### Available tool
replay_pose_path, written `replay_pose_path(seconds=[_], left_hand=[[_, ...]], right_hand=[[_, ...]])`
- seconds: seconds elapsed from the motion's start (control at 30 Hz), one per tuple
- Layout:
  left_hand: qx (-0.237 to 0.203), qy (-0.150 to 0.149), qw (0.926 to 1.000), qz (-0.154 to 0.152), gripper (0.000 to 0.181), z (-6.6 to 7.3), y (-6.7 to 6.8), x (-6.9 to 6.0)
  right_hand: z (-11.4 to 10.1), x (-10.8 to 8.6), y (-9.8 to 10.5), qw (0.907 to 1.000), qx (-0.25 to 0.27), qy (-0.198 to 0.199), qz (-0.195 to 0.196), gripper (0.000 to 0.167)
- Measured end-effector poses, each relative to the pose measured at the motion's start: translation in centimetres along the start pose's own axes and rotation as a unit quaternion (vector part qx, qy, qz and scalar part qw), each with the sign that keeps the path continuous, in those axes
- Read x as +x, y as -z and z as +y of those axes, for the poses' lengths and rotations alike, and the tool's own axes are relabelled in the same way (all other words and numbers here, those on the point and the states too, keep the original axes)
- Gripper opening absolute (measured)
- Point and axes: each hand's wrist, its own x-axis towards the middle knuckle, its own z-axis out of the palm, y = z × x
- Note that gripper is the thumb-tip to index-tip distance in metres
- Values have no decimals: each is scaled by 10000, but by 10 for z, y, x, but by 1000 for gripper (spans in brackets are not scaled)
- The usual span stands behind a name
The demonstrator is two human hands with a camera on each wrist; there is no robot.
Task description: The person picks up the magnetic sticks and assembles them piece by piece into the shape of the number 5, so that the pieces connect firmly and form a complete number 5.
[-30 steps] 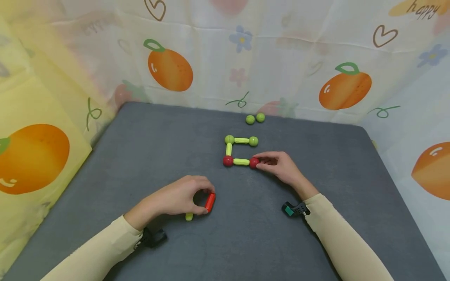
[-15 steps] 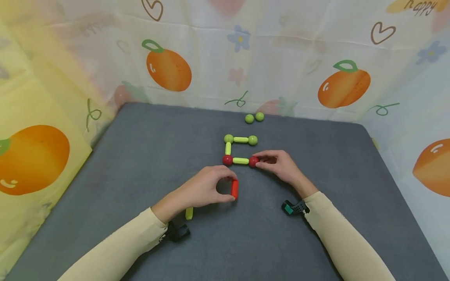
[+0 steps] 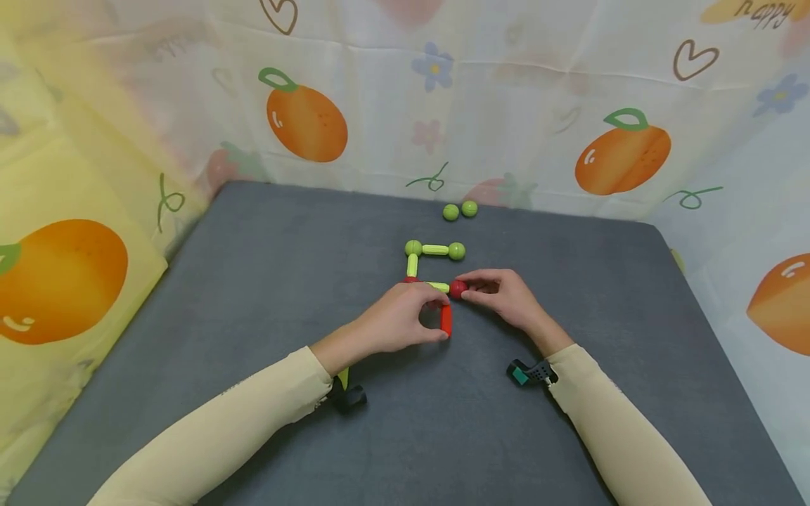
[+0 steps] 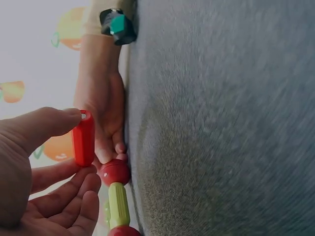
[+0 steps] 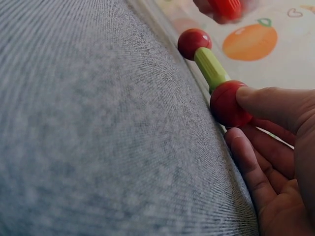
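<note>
1. Left hand (image 3: 399,320): grasping a red rod (image 3: 446,320), thumb on the near end, fingertip at the far end. Left wrist view shows a hole in the thumb end, pale inside.
2. Red rod is held above the table (image 3: 481,436), lying roughly in line away from the person, near the right red ball (image 3: 458,289) but apart from it.
3. Right hand (image 3: 503,299): grasping that right red ball between thumb and fingers, low against the table; thumb on the ball's surface, plain in right wrist view.
4. Right red ball joins the near rod (image 3: 438,287), yellow-green and ridged, partly behind the left hand in head view. Its other end meets the left red ball (image 3: 411,280), mostly covered there.
5. From the left red ball a side rod (image 3: 413,266), yellow-green, runs away from the person to the corner green ball (image 3: 413,248).
6. Corner green ball joins the far rod (image 3: 434,249), also yellow-green, ending at the end green ball (image 3: 457,251). Whole figure: three sides of a square, gap on the right.
7. Two loose green balls (image 3: 451,212) sit beyond the figure, side by side, close to the table's far edge.
8. Spare yellow-green rod (image 3: 344,378) beside the left wrist, partly hidden by it.
9. Behind: white cloth (image 3: 493,105) printed with oranges, hearts and flowers.
</note>
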Motion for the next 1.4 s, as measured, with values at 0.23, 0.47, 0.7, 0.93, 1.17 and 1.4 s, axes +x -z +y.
replay_pose_path(seconds=[0.23, 0.47, 0.7, 0.93, 1.17, 1.4], left_hand=[[143, -31, 9999, -89, 41, -3, -3, 16], [303, 147, 9993, -147, 41, -4, -5, 24], [514, 9, 9984, -217, 41, -3, -8, 31], [744, -42, 9968, -271, 35, -2, -11, 37], [865, -101, 9958, -271, 34, -2, -14, 41], [932, 66, 9954, -218, 34, 2, -15, 42]], right_hand=[[-1, 1, 0, 10000, -2, -12, -42, 32], [-2, 3, 0, 10000, 3, 14, -61, 31], [2, 3, 0, 9999, 94, 43, -87, 32], [1, 1, 0, 9999, 91, 33, -94, 32], [1, 0, 2, 9998, 152, 35, -99, 32], [1, 0, 2, 9998, 164, 16, -128, 32]])
